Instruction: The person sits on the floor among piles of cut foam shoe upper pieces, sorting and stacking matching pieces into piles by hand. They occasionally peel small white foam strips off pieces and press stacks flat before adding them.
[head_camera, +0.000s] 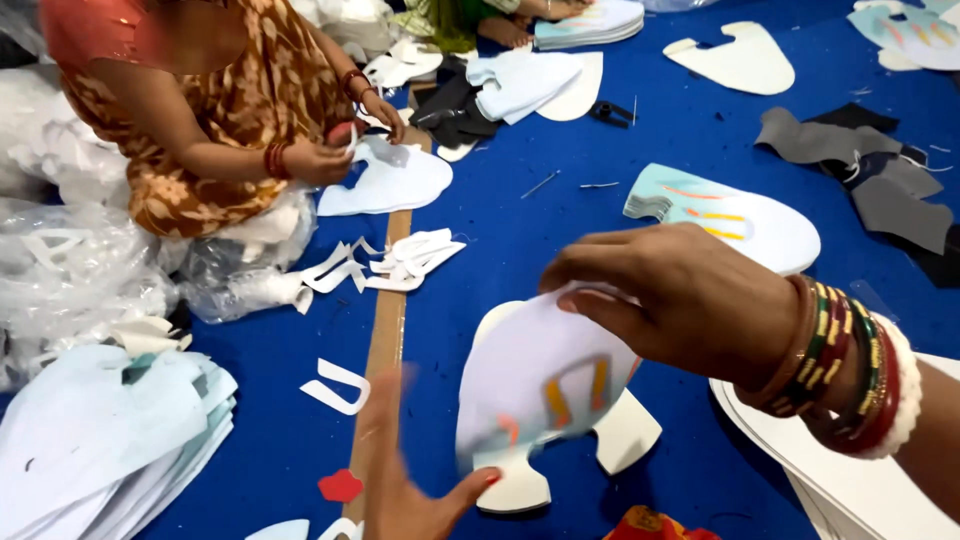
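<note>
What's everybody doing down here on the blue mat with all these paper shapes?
The right hand holds a white cutout with orange and blue markings above a matching white piece on the mat. The left hand, blurred, touches its lower edge. Across the mat, a seated person handles another cutout. Stacks and scraps lie around.

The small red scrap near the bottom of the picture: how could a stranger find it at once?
Start from the blue floor cloth and follow the long brown cardboard strip down toward the wearer. The red scrap lies just left of its lower end, beside the left hand. Its neighbours are white offcuts; only it is red.
</note>
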